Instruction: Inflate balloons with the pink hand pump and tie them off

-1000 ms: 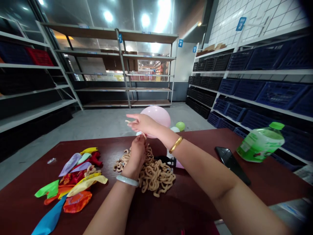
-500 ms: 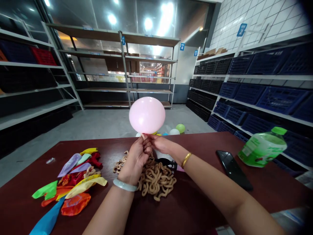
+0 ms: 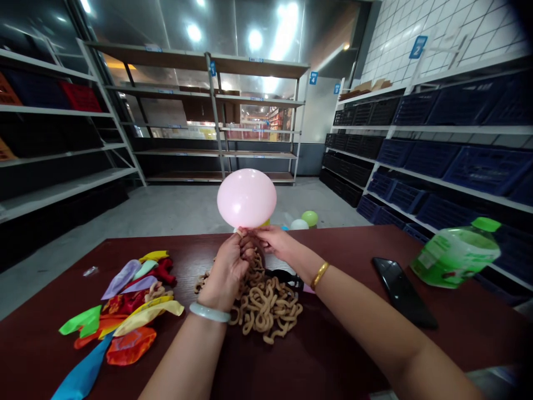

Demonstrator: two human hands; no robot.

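Note:
An inflated pink balloon [image 3: 246, 198] stands upright above the far edge of the dark red table [image 3: 333, 344]. Just under it, my left hand [image 3: 235, 258] is closed around the balloon's neck. My right hand [image 3: 272, 240] pinches at the same neck from the right, its fingertips close to the left ones; the neck itself is mostly hidden by fingers. Below both hands lies a pile of tan, curly strands [image 3: 266, 308], with a black strap-like item [image 3: 287, 278] at its right. Uninflated balloons [image 3: 133, 314] in many colours are heaped on the left.
A black phone [image 3: 403, 291] and a green bottle [image 3: 456, 253] occupy the table's right side. A small clear scrap [image 3: 90, 271] lies far left. Beyond the table, a green balloon [image 3: 309, 218] and others rest on the floor, with shelves [image 3: 262, 101] and blue crates [image 3: 478, 166] behind.
The pink balloon has shifted slightly left and down relative to the table, and my hands have drawn slightly apart at its neck. The whole view has moved a little.

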